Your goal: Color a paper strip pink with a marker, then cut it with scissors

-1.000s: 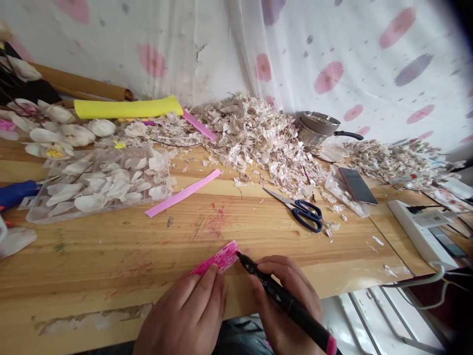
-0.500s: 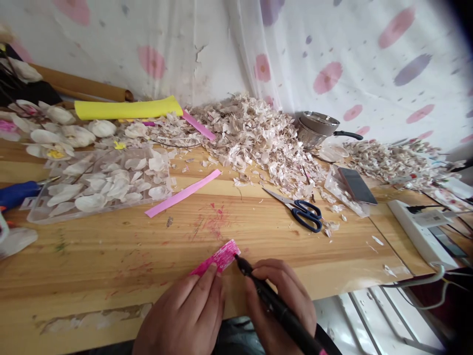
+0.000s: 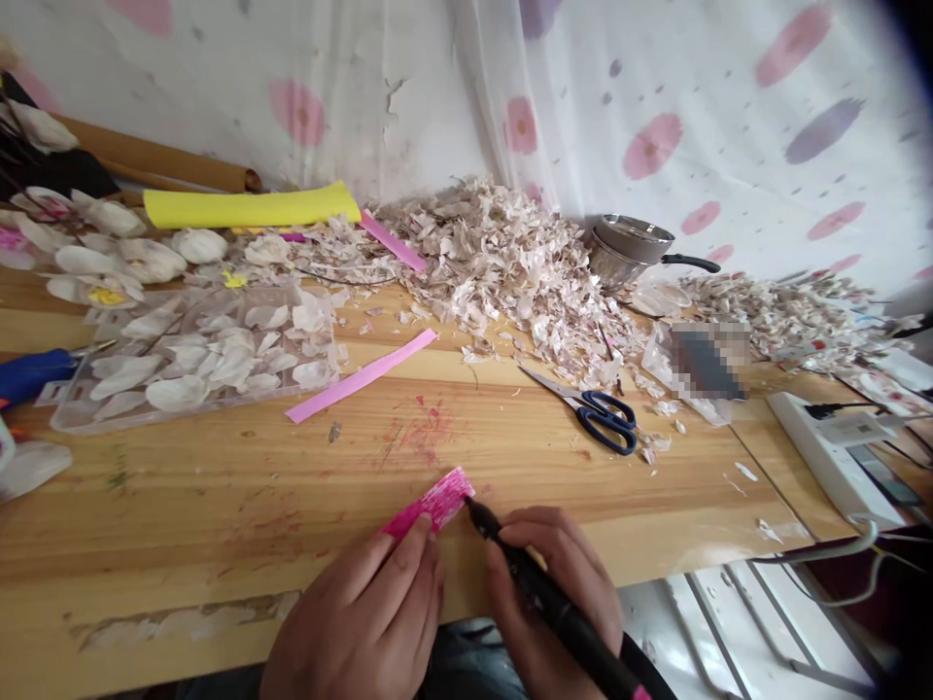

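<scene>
- The left hand (image 3: 364, 622) lies palm down at the near edge of the counter (image 3: 182, 496). Its fingers are straight and held close together, and their tips press on the near end of a short magenta paper strip (image 3: 431, 507).
- The magenta paper strip lies flat on the wood, just beyond both hands. Its long axis runs on a diagonal from near left to far right, and its free end points away and to the right, roughly toward the scissors (image 3: 598, 416). The visible surface is covered in dark pink scribble.
- The right hand (image 3: 565, 583) is curled around a black marker (image 3: 543, 598), pinching the barrel between thumb and fingers.
- The marker slants the other way. Its tip points away and to the left and touches the far right corner of the strip, while its rear end runs back toward the bottom edge of the view, where a bit of pink shows.
- Pink ink smears mark the wood just beyond the strip.
- A longer pale pink strip (image 3: 362, 377) lies farther back, well apart from the hands and on a similar diagonal.
- The blue-handled scissors lie closed, to the right of it.
- A clear tray (image 3: 73, 413) of white petals sits on the left, with a blue glue gun (image 3: 33, 374) beside it.
- A heap of petal scraps (image 3: 502, 258) fills the back of the counter, with a steel pot (image 3: 631, 248) to its right and a yellow sheet (image 3: 248, 207) to its left.
- A white power strip (image 3: 831, 457) lies at the right end.
</scene>
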`<state>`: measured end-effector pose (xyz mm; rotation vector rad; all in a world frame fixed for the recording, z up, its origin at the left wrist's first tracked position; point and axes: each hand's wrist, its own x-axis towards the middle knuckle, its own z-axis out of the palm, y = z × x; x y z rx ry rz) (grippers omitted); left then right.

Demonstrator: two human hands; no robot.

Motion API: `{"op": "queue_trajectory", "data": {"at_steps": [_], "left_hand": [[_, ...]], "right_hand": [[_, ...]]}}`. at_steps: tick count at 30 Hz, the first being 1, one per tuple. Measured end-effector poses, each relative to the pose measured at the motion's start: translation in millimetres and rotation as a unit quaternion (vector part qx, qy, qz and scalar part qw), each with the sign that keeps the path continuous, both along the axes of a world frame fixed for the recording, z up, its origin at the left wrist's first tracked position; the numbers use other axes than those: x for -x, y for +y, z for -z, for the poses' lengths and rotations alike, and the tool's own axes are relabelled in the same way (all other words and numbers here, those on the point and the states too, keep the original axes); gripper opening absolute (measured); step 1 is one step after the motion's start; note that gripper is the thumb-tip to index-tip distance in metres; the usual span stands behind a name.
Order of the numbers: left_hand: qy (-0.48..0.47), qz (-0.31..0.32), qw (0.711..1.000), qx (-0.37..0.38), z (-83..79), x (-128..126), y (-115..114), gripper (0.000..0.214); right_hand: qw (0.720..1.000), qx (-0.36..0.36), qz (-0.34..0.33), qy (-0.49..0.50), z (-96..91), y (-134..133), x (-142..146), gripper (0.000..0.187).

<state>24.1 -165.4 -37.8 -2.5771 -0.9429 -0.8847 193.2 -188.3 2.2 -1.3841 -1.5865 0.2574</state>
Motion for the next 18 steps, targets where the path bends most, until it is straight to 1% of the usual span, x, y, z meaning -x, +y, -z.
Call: {"op": "queue_trajectory", "data": {"at_steps": [3, 5, 9, 12, 13, 16, 18], "left_hand": [[-0.001, -0.002, 1.000, -0.003, -0.5, -1.1, -0.1, 0.036], [0.000, -0.006, 1.000, 0.010, -0.5, -0.2, -0.4, 0.037], [-0.009, -0.022, 1.000, 0.020, -1.3, 2.8, -0.6, 0.039], [0.001, -0.009, 1.000, 0.021, -2.9, 3.4, 0.6, 0.041], [0.006, -0.002, 1.000, 0.016, -3.2, 3.0, 1.0, 0.040], [0.001, 0.006, 1.000, -0.009, -2.5, 1.4, 1.2, 0.039], [-0.003, 0.005, 1.000, -0.009, -1.0, 1.3, 0.3, 0.038]], "right_hand": [[1.000, -0.020, -0.017, 0.012, 0.9, 2.2, -1.9, 0.018], [0.999, -0.008, -0.047, 0.022, 3.0, 1.5, -3.5, 0.018], [0.999, 0.018, -0.040, 0.011, 5.7, -0.5, -6.8, 0.023], [0.997, 0.015, -0.077, 0.028, 3.5, 1.9, -5.9, 0.024], [0.996, 0.012, -0.079, 0.032, 2.4, 3.3, -5.0, 0.022], [0.999, 0.000, -0.028, 0.031, -0.6, 6.9, -3.1, 0.017], [0.999, 0.005, -0.034, 0.043, -1.5, 7.8, -2.9, 0.014]]}}
